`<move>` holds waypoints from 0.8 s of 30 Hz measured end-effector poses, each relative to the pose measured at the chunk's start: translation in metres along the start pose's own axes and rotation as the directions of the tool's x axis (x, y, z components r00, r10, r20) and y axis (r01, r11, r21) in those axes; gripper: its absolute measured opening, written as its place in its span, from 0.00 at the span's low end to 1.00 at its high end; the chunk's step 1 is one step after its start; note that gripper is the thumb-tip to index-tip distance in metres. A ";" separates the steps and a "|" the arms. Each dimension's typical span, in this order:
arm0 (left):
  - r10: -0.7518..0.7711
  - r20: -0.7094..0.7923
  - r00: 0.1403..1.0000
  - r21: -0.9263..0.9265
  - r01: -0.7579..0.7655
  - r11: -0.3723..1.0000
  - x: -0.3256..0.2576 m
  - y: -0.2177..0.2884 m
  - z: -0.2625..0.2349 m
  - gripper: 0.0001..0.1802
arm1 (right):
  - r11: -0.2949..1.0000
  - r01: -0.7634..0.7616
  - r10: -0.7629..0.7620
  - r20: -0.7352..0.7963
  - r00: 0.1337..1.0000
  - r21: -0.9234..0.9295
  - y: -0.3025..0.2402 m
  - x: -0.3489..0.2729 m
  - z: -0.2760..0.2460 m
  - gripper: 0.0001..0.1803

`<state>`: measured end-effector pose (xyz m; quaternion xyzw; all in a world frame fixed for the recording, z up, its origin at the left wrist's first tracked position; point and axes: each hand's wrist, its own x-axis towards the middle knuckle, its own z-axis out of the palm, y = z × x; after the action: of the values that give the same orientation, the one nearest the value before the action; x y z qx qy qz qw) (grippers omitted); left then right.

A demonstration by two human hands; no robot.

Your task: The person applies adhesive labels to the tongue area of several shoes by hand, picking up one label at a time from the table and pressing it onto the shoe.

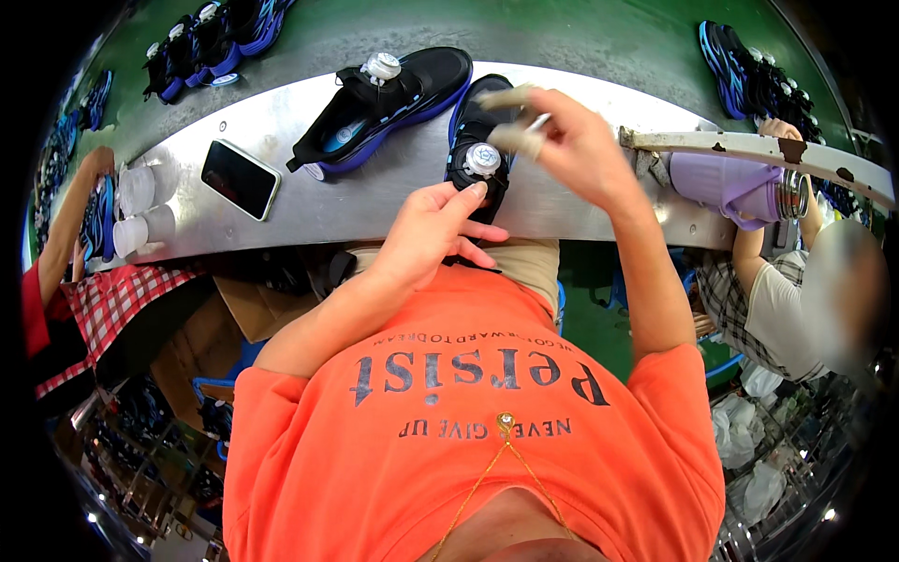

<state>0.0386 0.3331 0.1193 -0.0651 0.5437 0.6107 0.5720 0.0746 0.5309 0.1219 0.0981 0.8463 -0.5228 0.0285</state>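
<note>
A black and blue-purple sneaker (466, 129) with a white round knob (482, 160) on its upper stands in front of me, heel toward me. My left hand (433, 229) is at its heel end, fingers apart and stretched out, thumb by the shoe's edge near the knob. Whether the thumb presses on the shoe I cannot tell. My right hand (567, 140) hovers over the shoe's front, its covered beige fingertips smeared by motion. Something small and white shows between those fingers, too blurred to name. Left of this shoe lies another sneaker (412, 94), its knob (381, 67) wrapped in clear film.
A phone (241, 178) and white cups (131, 234) are on the metal worktop (309, 225) at left. A painted metal bar (749, 143) and purple bottle (716, 178) are at right. More sneakers (211, 42) stand on the green surface. Co-workers sit on both sides.
</note>
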 end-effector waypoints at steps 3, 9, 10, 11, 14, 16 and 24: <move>-0.016 -0.025 1.000 0.032 0.016 0.999 0.003 0.000 0.000 0.25 | 0.987 0.063 -0.038 0.167 0.985 -0.148 -0.007 -0.001 0.020 0.14; -0.051 -0.035 0.998 0.044 0.053 0.998 0.003 0.007 0.005 0.25 | 0.995 0.058 -0.072 0.196 0.978 0.078 0.017 0.010 0.027 0.12; -0.046 -0.024 0.999 0.037 0.047 0.998 0.004 0.007 0.005 0.25 | 0.997 0.015 -0.031 0.214 0.976 0.077 0.018 0.011 0.026 0.13; -0.037 -0.016 0.999 0.026 0.037 0.999 0.004 0.007 0.003 0.25 | 0.997 -0.025 0.007 0.236 0.972 0.073 0.016 0.011 0.025 0.14; 0.015 0.016 1.000 -0.057 -0.014 0.998 0.007 -0.008 -0.006 0.21 | 0.983 0.003 -0.059 0.306 0.950 0.181 -0.001 0.006 0.009 0.18; 0.060 0.045 0.997 -0.056 -0.058 0.997 0.007 -0.011 -0.007 0.18 | 0.962 -0.036 -0.033 0.249 0.968 0.270 0.011 -0.001 0.017 0.20; 0.048 0.085 0.995 -0.033 -0.045 0.998 0.011 -0.013 -0.008 0.19 | 0.994 -0.110 0.102 0.204 0.974 0.028 -0.002 -0.011 0.012 0.22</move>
<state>0.0405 0.3309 0.1002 -0.0349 0.5106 0.6345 0.5793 0.0846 0.5176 0.1200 0.0903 0.8223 -0.5440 0.1403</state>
